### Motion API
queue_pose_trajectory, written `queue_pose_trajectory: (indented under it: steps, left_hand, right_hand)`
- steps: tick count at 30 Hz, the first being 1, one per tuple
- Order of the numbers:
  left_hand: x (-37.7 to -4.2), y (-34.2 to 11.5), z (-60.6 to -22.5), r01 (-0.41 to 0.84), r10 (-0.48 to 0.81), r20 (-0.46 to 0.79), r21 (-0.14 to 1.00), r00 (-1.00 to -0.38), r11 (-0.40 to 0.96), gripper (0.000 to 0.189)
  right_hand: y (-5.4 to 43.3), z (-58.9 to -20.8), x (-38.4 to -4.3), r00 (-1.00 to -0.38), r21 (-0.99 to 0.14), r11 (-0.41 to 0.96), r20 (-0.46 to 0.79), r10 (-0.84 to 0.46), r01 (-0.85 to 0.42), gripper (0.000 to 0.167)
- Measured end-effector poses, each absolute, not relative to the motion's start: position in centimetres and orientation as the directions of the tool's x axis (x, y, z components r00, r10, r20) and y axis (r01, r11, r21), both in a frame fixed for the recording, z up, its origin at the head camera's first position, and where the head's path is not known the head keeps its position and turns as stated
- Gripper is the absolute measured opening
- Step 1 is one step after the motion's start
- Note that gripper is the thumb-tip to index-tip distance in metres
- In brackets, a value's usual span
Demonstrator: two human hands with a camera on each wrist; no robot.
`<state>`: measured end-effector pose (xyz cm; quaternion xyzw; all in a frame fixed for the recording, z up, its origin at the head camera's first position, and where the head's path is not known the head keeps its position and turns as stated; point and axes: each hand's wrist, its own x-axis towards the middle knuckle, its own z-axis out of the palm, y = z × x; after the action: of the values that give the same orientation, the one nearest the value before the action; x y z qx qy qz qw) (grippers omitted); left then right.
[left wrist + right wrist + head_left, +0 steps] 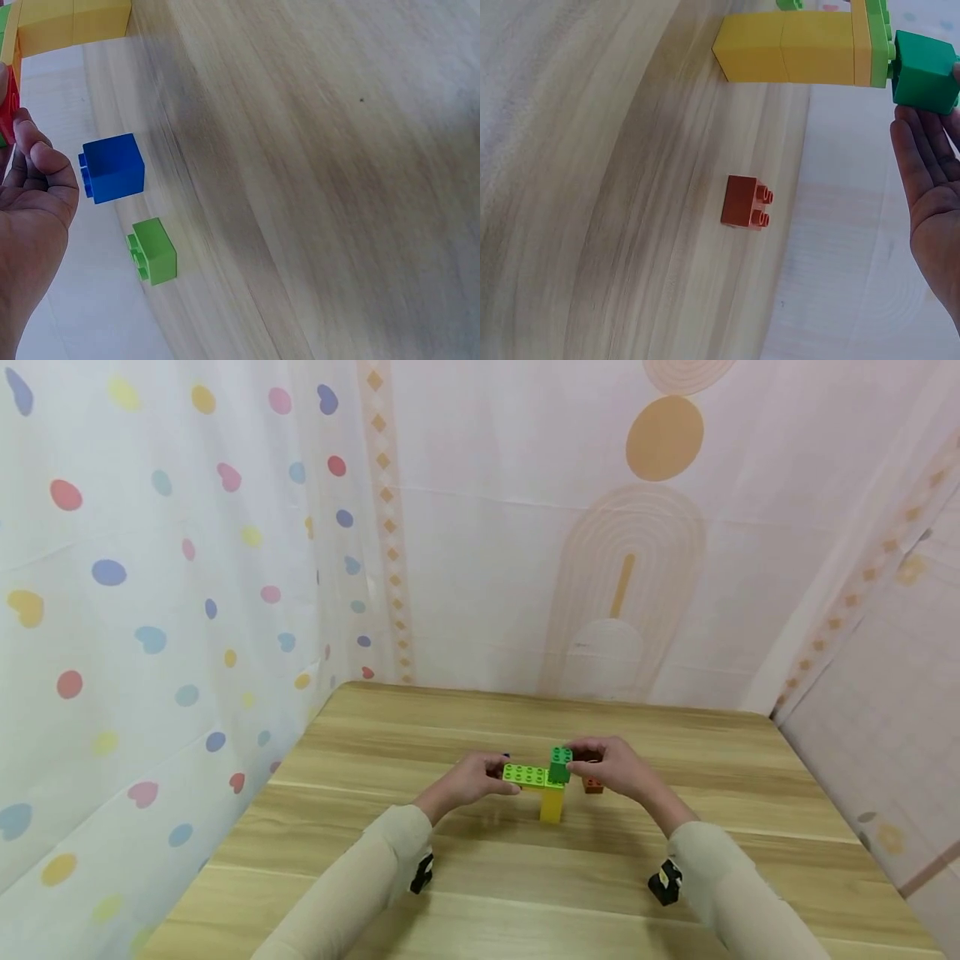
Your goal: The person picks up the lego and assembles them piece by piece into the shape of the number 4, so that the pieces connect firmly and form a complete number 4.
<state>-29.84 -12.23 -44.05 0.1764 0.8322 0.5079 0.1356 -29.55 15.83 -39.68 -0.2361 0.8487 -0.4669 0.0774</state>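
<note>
A toy brick structure has a lime studded top over a yellow column. At its left end my left hand pinches it between thumb and fingers. The left wrist view shows a red brick at those fingertips, partly covered. My right hand pinches a dark green brick over the right end of the top. In the right wrist view, this green brick sits against the lime studs, which still show between the two; whether it is joined I cannot tell.
A reddish-brown brick lies on the wooden table, right of the column. Beyond my left hand are a blue brick and a light green brick. Patterned curtains hang behind the table and at its sides.
</note>
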Motion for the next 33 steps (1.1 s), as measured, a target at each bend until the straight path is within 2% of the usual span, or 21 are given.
queue_pose_trajectory:
  steps: [8, 20, 28, 33]
  left_hand:
    - [-30.0, -12.1, -44.2, 0.157, 0.432, -0.048, 0.891, -0.901, 0.426, 0.022]
    - [-30.1, -12.0, -44.0, 0.171, 0.430, -0.040, 0.881, -0.902, 0.441, 0.023]
    - [-29.7, -12.0, -44.1, 0.167, 0.430, -0.043, 0.883, -0.902, 0.438, 0.026]
    - [-29.5, -12.1, -43.9, 0.171, 0.425, -0.035, 0.884, -0.905, 0.436, 0.027]
  right_hand:
    - [15.7, -40.1, -29.5, -0.857, -0.834, 0.434, 0.086, -0.508, -0.340, 0.040]
    - [15.1, -40.3, -29.1, -0.894, -0.841, 0.456, 0.069, -0.442, -0.290, 0.042]
    - [14.4, -41.4, -28.5, -0.926, -0.841, 0.464, 0.109, -0.361, -0.280, 0.034]
    - [14.0, -41.7, -28.1, -0.921, -0.841, 0.435, 0.170, -0.352, -0.321, 0.036]
